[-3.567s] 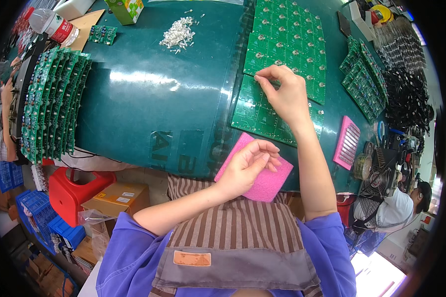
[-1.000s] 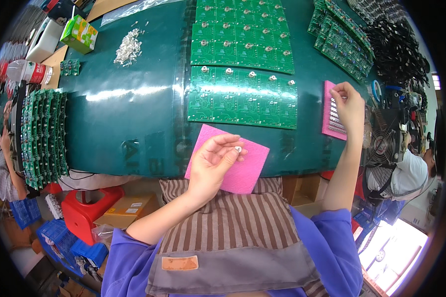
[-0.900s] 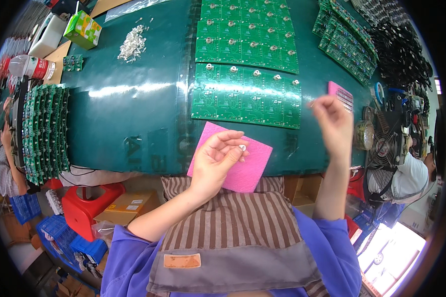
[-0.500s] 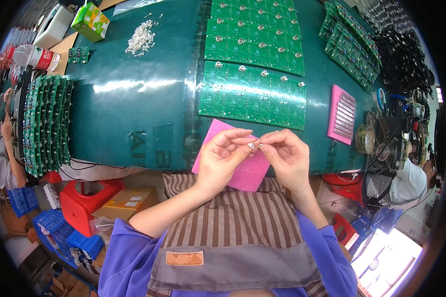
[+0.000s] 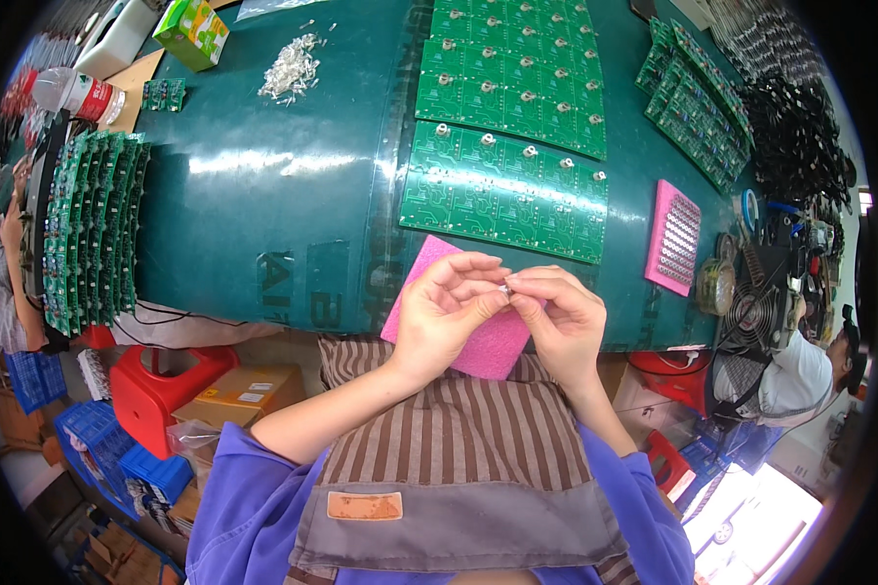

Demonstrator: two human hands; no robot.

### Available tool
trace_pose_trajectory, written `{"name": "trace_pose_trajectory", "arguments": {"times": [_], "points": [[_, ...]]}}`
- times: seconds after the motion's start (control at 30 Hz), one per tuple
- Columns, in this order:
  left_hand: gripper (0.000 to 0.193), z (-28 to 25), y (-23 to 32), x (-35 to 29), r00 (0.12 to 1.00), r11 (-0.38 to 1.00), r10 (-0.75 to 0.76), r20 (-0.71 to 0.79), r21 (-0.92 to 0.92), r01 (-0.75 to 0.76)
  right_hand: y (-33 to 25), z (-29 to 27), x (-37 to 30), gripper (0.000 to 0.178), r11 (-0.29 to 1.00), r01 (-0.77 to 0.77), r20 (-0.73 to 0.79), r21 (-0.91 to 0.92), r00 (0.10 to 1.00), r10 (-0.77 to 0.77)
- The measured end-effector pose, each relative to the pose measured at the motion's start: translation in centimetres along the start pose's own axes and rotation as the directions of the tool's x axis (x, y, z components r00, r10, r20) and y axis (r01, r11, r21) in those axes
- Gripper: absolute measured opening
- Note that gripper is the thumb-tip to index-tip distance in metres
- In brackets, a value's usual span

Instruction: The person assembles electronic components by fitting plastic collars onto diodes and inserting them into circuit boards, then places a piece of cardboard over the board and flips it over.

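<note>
My left hand (image 5: 447, 304) and my right hand (image 5: 562, 317) meet fingertip to fingertip over a pink foam sheet (image 5: 488, 353) at the table's near edge. Pinched between both thumbs and forefingers is a small silvery metal part (image 5: 506, 290), mostly covered by the fingers and too small to name surely. Just beyond the hands lies a green circuit board panel (image 5: 502, 195) with a row of small round metal parts along its far edge. More such panels (image 5: 512, 73) lie behind it.
A pile of small pale pieces (image 5: 290, 70) lies at the far left. Stacked circuit boards (image 5: 93, 234) stand at the left edge, others (image 5: 698, 107) at the right. A pink foam block (image 5: 673, 237) holds rows of small metal parts. Beside it is a roll of tape (image 5: 717, 273).
My fingertips have closed further round the small metal part, so less of it shows. The whole view has shifted slightly. Both hands stay over the foam sheet.
</note>
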State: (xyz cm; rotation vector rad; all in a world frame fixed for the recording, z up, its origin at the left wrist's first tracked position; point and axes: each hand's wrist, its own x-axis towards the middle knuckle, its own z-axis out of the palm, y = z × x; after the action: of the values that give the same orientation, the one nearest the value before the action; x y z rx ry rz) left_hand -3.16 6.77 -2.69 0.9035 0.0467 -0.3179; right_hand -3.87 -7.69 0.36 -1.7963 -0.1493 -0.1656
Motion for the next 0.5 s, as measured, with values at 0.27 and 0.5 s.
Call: {"name": "trace_pose_trajectory", "arguments": {"times": [0.27,0.5], "points": [[0.036,0.3,0.5,0.1,1.000,0.997,-0.010,0.009,-0.079,0.011,-0.1,-0.6,3.1,0.012,0.970,0.088,0.066,-0.226,0.995,-0.075],[0.028,0.3,-0.7,-0.1,0.995,0.994,0.100,-0.023,-0.051,-0.101,0.8,3.3,10.2,0.010,0.885,0.313,0.114,-0.345,0.950,-0.291]]}}
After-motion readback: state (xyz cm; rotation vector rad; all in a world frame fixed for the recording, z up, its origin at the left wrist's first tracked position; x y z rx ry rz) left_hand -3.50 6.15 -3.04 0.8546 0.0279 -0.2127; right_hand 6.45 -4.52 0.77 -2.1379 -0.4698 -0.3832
